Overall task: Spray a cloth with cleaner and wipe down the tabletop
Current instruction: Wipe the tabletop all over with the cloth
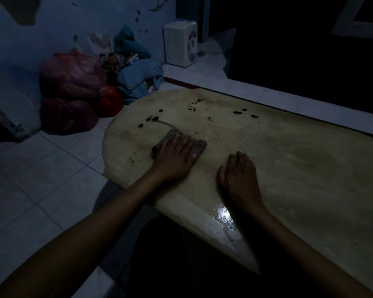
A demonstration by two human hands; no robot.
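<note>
A pale yellowish tabletop (289, 160) with a rounded left end fills the right half of the view. Several dark spots (153, 118) and a thin dark streak mark its far left part. A small greyish-brown cloth (199, 145) lies flat near the rounded end. My left hand (174, 157) presses down on the cloth with straight fingers. My right hand (239, 178) rests on the bare tabletop to the right of the cloth, fingers loosely curled, holding nothing. A wet glare (223, 214) shows near the front edge. No spray bottle is in view.
The room is dim. Red plastic bags (71, 91) and a pile of clothes (138, 76) sit on the tiled floor against the blue wall at left. A white dispenser (180, 44) stands at the back. Dark furniture (310, 61) stands behind the table.
</note>
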